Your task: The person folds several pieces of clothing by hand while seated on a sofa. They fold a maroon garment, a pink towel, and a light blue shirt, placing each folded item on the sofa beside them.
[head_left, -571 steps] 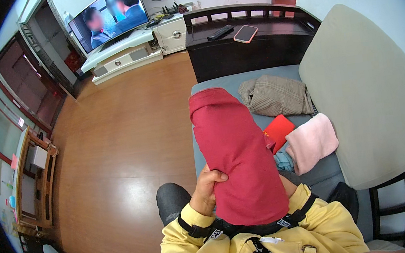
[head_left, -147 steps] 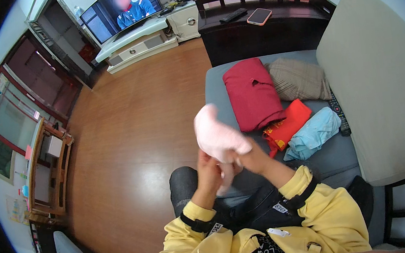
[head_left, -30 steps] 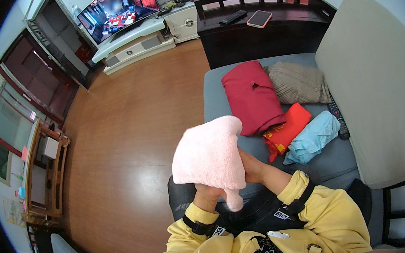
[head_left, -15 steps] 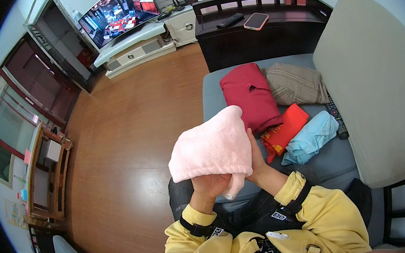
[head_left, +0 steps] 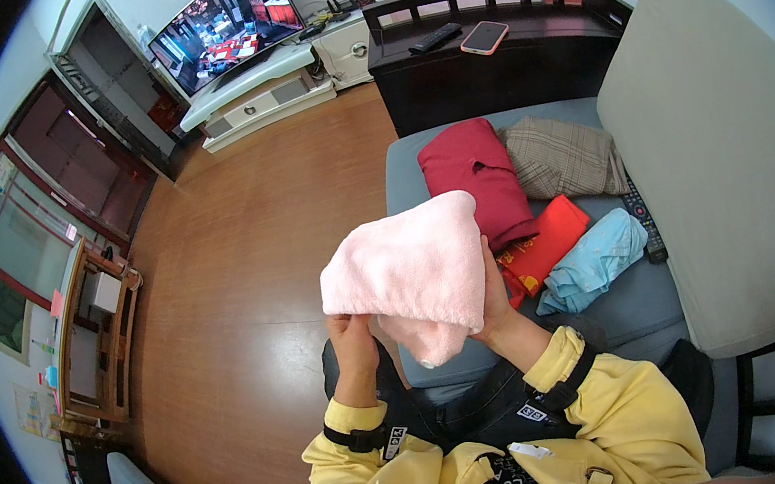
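Where the pink cloth [head_left: 410, 268] drapes, both hands' fingers [head_left: 489, 278] are mostly hidden.

Evenly and brightly lit by soft daylight; no hard shadows, only a faint one under the pink cloth [head_left: 410, 273] across the lap; mild sheen on the wooden floor [head_left: 246, 258], brightest near the middle; glowing television screen [head_left: 214, 18] without washing out; strong fisheye bending at the rim, curving the cabinet [head_left: 64, 174] and the sofa back [head_left: 723, 165]; black vignette ringing the whole frame; sharp in the centre, softer and slightly smeared toward the edges; no motion blur on either hand.
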